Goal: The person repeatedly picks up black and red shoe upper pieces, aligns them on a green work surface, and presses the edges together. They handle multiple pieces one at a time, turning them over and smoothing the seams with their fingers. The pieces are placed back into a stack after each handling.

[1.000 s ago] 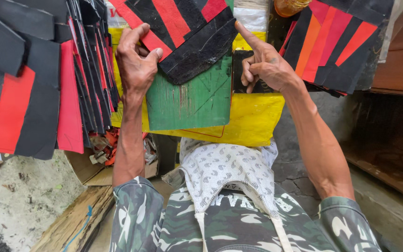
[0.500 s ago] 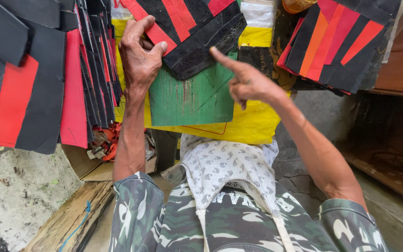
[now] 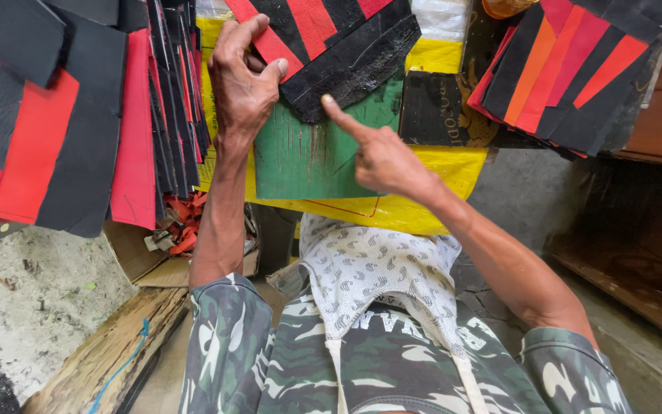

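My left hand [image 3: 243, 80] grips the left edge of a black-and-red striped piece [image 3: 331, 38] lying on a green cutting mat [image 3: 308, 157]. My right hand [image 3: 381, 153] hovers over the mat with its index finger stretched out, the fingertip touching the lower rim of the black part of the piece. The other fingers of that hand are curled in and hold nothing. The mat rests on a yellow sheet [image 3: 430, 165] that covers the work surface.
Stacks of black-and-red cut pieces [image 3: 63, 115] hang at the left and another stack [image 3: 568, 73] lies at the upper right. A cardboard box of red scraps [image 3: 170, 238] sits below the table. A wooden plank [image 3: 105, 353] lies on the ground at lower left.
My right hand has moved left and down across the mat, its pointing finger now at the piece's lower edge. My left hand keeps its hold on the piece.
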Tool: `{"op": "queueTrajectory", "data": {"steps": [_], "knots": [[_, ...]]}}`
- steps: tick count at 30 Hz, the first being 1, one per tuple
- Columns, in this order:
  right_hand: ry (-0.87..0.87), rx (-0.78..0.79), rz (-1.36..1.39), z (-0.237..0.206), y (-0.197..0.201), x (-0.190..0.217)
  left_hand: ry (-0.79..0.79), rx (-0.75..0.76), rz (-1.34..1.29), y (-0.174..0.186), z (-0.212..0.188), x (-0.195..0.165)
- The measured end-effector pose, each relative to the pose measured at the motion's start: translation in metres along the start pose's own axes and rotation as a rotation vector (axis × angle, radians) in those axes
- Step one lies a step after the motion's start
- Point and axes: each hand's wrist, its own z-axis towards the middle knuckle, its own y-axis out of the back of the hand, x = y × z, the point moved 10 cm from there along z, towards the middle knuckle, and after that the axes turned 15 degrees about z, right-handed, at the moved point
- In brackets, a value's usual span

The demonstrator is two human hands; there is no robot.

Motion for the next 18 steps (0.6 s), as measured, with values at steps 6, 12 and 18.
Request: {"op": "queueTrajectory", "data": {"steps": [6, 12, 18], "knots": [[0.012, -0.116, -0.108, 0.003, 0.023, 0.004, 0.0, -0.007, -0.003, -0.001, 0.0, 0.001], [-0.055, -0.025, -0.376, 0.01, -0.026, 0.005, -0.012, -0.004, 0.025, -0.002, -0.001, 0.001], [0.032, 0.106, -0.111, 0.011, -0.032, 0.002, -0.003, 0.012, -0.026, -0.001, -0.001, 0.0]]}}
